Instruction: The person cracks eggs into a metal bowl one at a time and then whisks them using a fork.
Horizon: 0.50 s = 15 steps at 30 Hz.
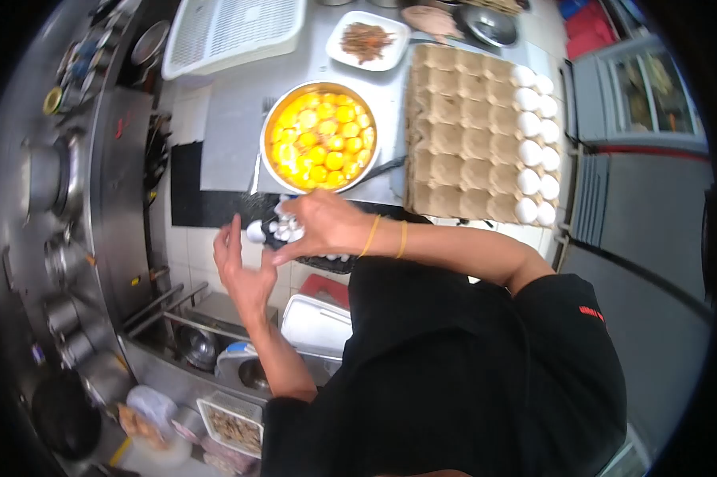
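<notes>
My left hand [247, 274] is over a black bin [339, 265], its fingers and thumb spread. A white eggshell [255, 231] is just beside its fingers, apparently loose. To the right, my right hand [323, 224] is held palm down and slightly blurred, with thumb and fingers apart. Between the hands, several broken eggshells [287, 230] show in the bin. Just beyond them stands a metal bowl [373, 163] full of raw eggs [319, 139] with whole yolks. A cardboard egg tray [462, 135] lies to the right, with white eggs [527, 155] along its right side.
A white plastic basket [235, 36] and a white plate [336, 48] of brown strips stand at the back of the steel table [227, 119]. A fork-like utensil [255, 175] lies left of the bowl. Pots [44, 175] line the left side; a fridge [653, 91] is at right.
</notes>
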Motion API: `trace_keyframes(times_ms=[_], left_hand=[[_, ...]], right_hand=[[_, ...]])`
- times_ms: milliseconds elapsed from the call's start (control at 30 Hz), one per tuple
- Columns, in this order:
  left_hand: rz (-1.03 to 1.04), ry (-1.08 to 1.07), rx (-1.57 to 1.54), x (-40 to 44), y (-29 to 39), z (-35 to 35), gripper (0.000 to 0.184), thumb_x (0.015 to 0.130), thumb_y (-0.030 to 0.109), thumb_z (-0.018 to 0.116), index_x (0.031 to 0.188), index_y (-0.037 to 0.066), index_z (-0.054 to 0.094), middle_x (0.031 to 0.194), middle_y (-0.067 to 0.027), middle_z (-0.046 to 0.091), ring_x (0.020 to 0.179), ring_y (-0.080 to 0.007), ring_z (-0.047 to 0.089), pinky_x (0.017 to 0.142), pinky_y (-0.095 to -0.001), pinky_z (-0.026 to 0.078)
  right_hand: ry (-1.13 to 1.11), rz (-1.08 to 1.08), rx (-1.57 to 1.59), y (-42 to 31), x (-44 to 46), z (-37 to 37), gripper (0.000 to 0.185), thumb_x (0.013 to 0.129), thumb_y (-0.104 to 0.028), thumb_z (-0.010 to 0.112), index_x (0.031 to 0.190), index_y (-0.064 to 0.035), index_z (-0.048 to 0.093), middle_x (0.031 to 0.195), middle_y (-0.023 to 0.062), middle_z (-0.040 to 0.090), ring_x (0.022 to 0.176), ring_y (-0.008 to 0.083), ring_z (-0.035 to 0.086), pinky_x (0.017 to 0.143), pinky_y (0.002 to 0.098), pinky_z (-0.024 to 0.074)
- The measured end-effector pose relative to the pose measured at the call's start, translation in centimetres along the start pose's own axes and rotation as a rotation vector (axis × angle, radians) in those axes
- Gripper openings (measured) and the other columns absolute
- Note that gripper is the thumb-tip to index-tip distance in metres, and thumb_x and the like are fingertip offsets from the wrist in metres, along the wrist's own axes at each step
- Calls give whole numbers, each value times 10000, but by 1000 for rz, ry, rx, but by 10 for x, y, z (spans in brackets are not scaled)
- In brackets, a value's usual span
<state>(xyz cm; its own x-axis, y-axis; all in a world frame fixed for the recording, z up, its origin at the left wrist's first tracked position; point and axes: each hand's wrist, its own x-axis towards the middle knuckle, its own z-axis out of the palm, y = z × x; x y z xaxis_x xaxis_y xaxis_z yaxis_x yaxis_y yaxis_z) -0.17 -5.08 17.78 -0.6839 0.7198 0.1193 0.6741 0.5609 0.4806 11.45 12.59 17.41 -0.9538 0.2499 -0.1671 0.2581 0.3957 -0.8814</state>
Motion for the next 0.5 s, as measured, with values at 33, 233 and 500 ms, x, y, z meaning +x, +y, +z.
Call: trace_keyframes(times_ms=[33, 233, 500], left_hand=[[-87, -118, -234, -10, 3, 0, 575, 767, 33, 685, 1327, -8, 566, 1264, -206, 565, 1139, -315, 580, 943, -387, 479], [-169, -192, -996, -50, 39, 45, 607, 911, 1, 596, 1466, -69, 360, 1499, -215, 405, 1365, -301, 422, 1084, -384, 381], [-589, -47, -1859, -16, 10, 97, 579, 938, 76, 594, 1466, -12, 374, 1138, -130, 606, 866, -199, 618, 701, -327, 528]], right_hand=[[-19, 37, 136, -5, -2, 3, 701, 792, -588, 712, 973, 88, 662, 847, 281, 678, 869, 406, 685, 768, 464, 528], [116, 206, 547, -17, -10, 36, 876, 955, -638, 462, 1393, 119, 412, 1340, 374, 462, 1297, 438, 455, 1093, 432, 351], [561, 276, -175, 44, -52, -121, 553, 816, -316, 781, 1297, -99, 616, 1153, 135, 679, 870, 183, 683, 734, 318, 550]])
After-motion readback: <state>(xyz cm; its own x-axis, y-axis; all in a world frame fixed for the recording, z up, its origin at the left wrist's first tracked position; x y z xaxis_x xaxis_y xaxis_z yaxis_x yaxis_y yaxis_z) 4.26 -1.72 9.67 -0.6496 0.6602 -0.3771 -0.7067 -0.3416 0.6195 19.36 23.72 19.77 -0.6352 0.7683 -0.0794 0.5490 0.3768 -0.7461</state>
